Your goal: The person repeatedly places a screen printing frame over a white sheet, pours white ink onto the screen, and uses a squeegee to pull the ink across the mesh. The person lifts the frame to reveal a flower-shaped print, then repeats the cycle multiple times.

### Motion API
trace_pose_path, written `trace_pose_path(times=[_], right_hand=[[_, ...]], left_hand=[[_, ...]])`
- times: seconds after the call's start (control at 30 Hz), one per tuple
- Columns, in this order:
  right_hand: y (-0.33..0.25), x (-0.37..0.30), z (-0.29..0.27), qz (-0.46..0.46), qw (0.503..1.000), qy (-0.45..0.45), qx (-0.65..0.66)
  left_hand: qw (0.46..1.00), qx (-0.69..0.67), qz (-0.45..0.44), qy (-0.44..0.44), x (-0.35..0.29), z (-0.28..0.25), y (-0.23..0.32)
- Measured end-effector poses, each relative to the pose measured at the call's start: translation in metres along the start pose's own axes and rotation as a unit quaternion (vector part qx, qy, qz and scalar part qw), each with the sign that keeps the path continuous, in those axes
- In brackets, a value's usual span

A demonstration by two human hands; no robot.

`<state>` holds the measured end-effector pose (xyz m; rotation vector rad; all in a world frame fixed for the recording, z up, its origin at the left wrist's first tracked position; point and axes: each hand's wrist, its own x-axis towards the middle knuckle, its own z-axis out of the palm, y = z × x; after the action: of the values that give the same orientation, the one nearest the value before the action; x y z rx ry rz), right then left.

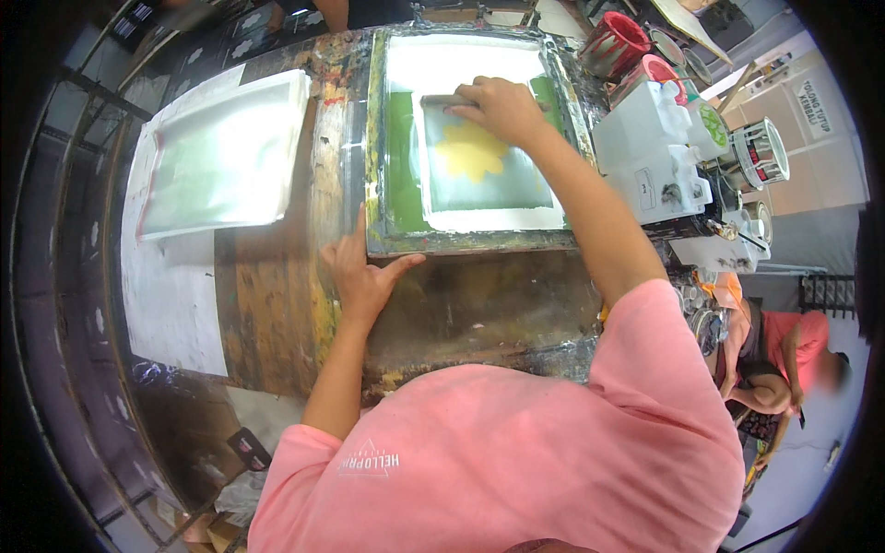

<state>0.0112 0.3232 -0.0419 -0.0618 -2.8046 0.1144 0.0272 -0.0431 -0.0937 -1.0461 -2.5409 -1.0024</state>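
A screen printing frame [479, 243] lies on the worktable, its mesh green around a pale middle area. A yellow flower shape [475, 155] shows through the middle. My right hand [505, 109] is closed on a squeegee [442, 100], which rests on the mesh just above the flower, towards the far end. At the frame's near left corner is my left hand [358, 276], index finger and thumb stretched apart along the two edges. It grips nothing.
A stack of clear sheets [221, 157] lies left of the frame on white paper [171, 295]. Along the right stand white plastic jugs [636, 129], a red paint can [616, 46] and other paint-smeared cans. Another person [793, 350] sits at the far right.
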Motion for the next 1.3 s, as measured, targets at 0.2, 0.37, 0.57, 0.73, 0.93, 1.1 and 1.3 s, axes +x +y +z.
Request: trace_pose_path(times=[0.2,0.37,0.57,0.73,0.93,1.1,1.3], right_hand=[[-0.09,-0.097,-0.05,0.018,0.998,-0.057,-0.03],[-0.121,-0.124,-0.089,0.033,0.999,-0.028,-0.001],[-0.13,-0.089,-0.149,-0.009,0.987,0.132,-0.087],[-0.103,-0.033,-0.184,-0.037,0.96,0.249,-0.119],[-0.099,-0.002,-0.217,-0.035,0.963,0.263,-0.051],[-0.095,0.012,-0.229,-0.001,0.973,0.222,-0.064],[-0.089,0.021,-0.233,0.004,0.974,0.221,-0.054]], left_hand=[[1.0,-0.008,-0.008,0.005,-0.001,0.0,0.001],[0.998,-0.055,-0.024,0.012,0.006,-0.006,0.012],[0.917,-0.366,-0.121,0.1,0.062,-0.034,0.062],[0.939,-0.322,-0.013,0.124,0.091,-0.048,0.077],[0.954,0.281,-0.016,-0.107,0.009,-0.011,0.038],[0.956,0.226,-0.053,-0.182,0.004,-0.002,0.045],[0.987,-0.122,-0.097,-0.032,0.052,-0.001,0.064]])
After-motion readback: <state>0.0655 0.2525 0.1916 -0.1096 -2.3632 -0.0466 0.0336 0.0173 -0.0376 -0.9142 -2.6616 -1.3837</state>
